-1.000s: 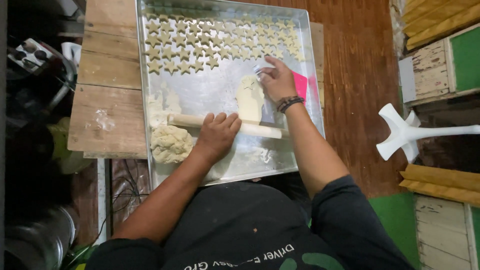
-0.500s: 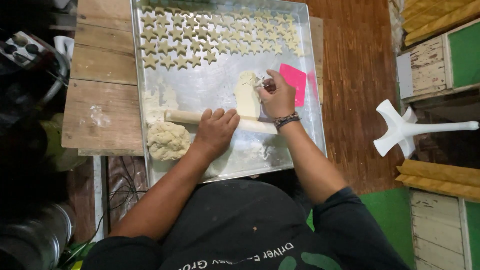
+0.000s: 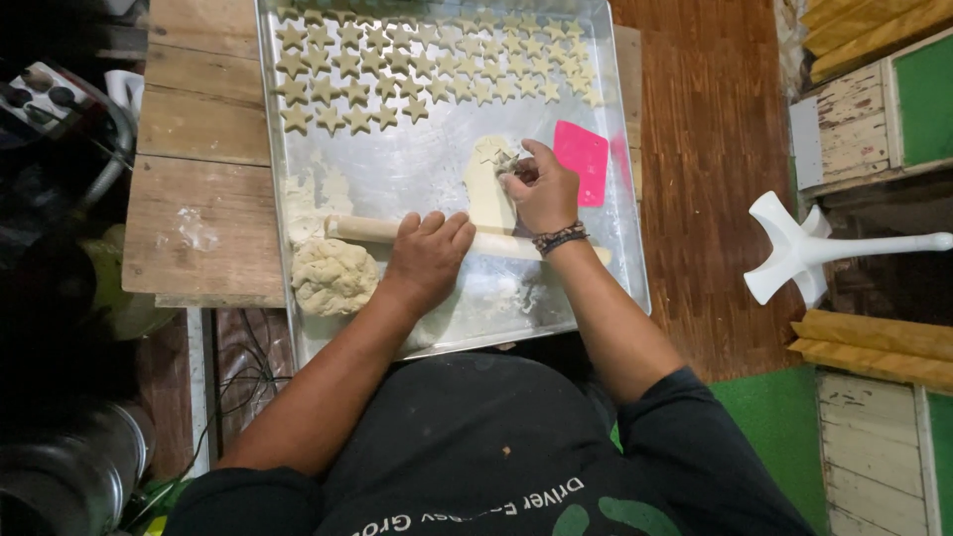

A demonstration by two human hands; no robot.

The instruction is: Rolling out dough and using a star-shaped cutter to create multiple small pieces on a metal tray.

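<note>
On the metal tray (image 3: pixel 615 248), one rolling pin (image 3: pixel 362 229) is pressed under the flat, open left hand (image 3: pixel 427 256). One star cutter (image 3: pixel 508 161) is pinched by the right hand (image 3: pixel 544 191) over one dough strip (image 3: pixel 488 194). One dough lump (image 3: pixel 333 276) and one pink scraper (image 3: pixel 581 163) lie nearby; the star cutouts (image 3: pixel 417 74) are too many to count.

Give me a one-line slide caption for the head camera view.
Left hand rests on a rolling pin while right hand presses a cutter into a dough strip on a metal tray.
</note>
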